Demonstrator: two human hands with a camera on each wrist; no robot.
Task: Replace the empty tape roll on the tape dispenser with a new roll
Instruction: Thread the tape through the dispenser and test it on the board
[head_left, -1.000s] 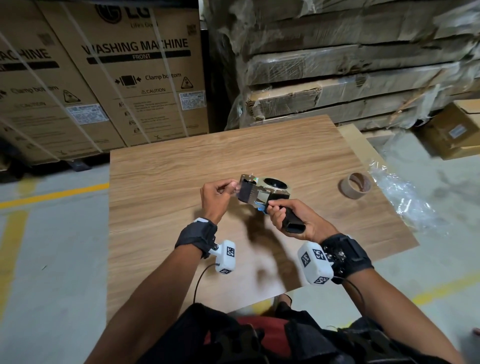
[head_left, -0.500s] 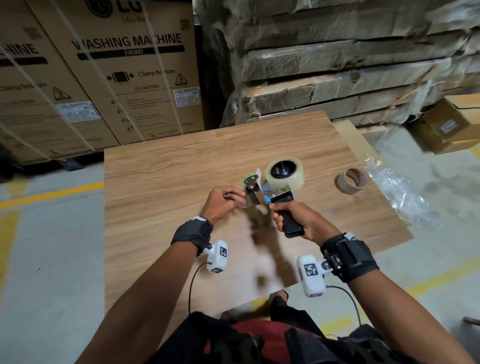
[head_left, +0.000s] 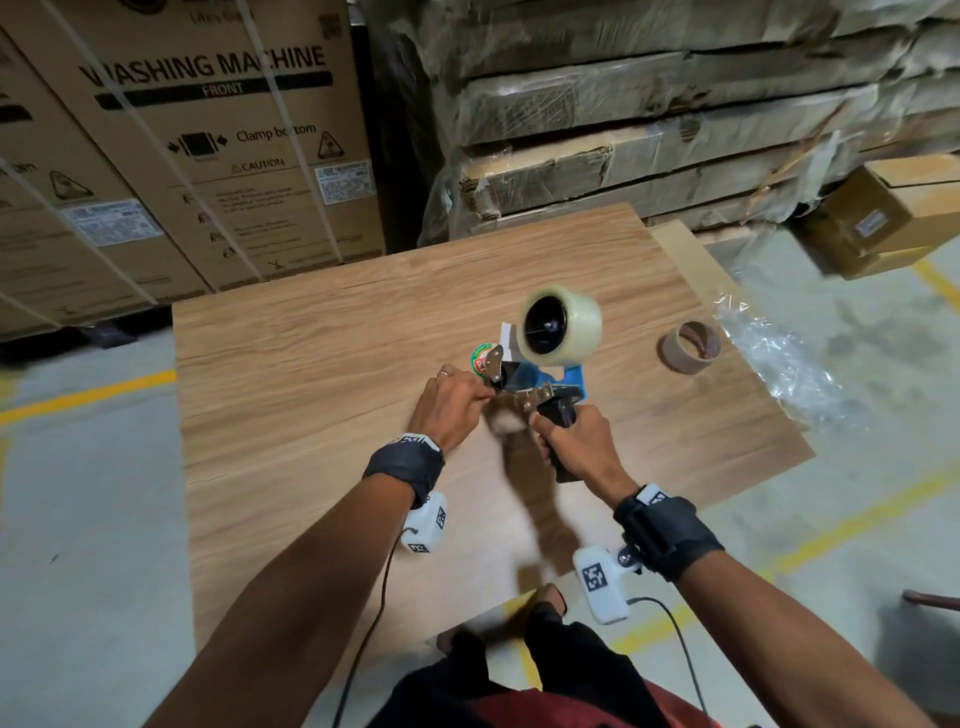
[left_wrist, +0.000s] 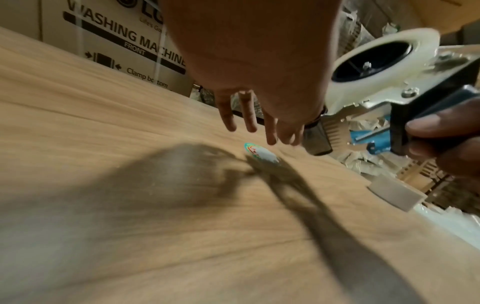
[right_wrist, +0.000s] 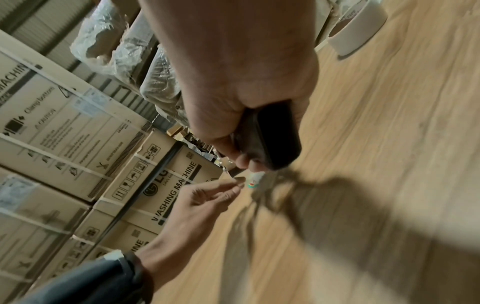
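My right hand (head_left: 566, 431) grips the black handle of the tape dispenser (head_left: 540, 389) above the wooden table (head_left: 311, 415). A full clear tape roll (head_left: 571, 332) sits on its hub, tilted up and away from me; the left wrist view shows the roll (left_wrist: 376, 61) too. At the dispenser's metal front my left hand (head_left: 488, 396) brings thumb and forefinger together, which the right wrist view shows as a left hand (right_wrist: 235, 182) pinch on what looks like the clear tape end. The empty brown core (head_left: 691, 346) lies on the table to the right.
A round green and red sticker (head_left: 480, 358) lies on the table under the dispenser's front. Crumpled clear plastic (head_left: 779, 358) sits off the table's right edge. Washing machine cartons (head_left: 218, 156) and wrapped board stacks (head_left: 649, 130) stand behind the table.
The dispenser has swung from lying sideways to roll-up and away from me. My left hand has stayed at its front. My right hand has kept the handle.
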